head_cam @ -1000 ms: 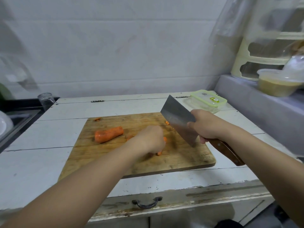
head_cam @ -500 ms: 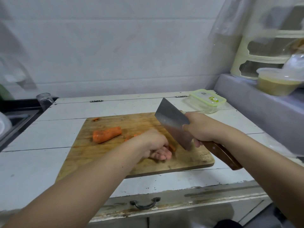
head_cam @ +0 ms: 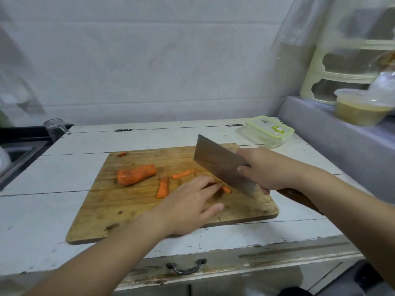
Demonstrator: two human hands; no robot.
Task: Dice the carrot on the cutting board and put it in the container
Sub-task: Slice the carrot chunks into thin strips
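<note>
A wooden cutting board (head_cam: 128, 212) lies on the white worktop. On it sit a thick carrot chunk (head_cam: 136, 174), a carrot strip (head_cam: 163, 187) and a thinner strip (head_cam: 183, 173). My left hand (head_cam: 190, 207) lies flat on the board with straight fingers, their tips on a small carrot piece (head_cam: 226, 189). My right hand (head_cam: 264, 168) grips a cleaver (head_cam: 220, 163), blade tilted just above the board beside that piece. The clear container with a green-rimmed lid (head_cam: 269, 130) stands shut at the back right.
A tiny carrot scrap (head_cam: 122, 154) lies at the board's far edge. A glass jar (head_cam: 55, 127) and a dark sink (head_cam: 17, 150) are at the left. A grey ledge (head_cam: 333, 142) on the right carries a lidded tub (head_cam: 359, 107) and a cream rack (head_cam: 342, 69).
My left hand uncurled and flattened, uncovering the carrot strips it hid. The cleaver shifted left and lower toward the small piece.
</note>
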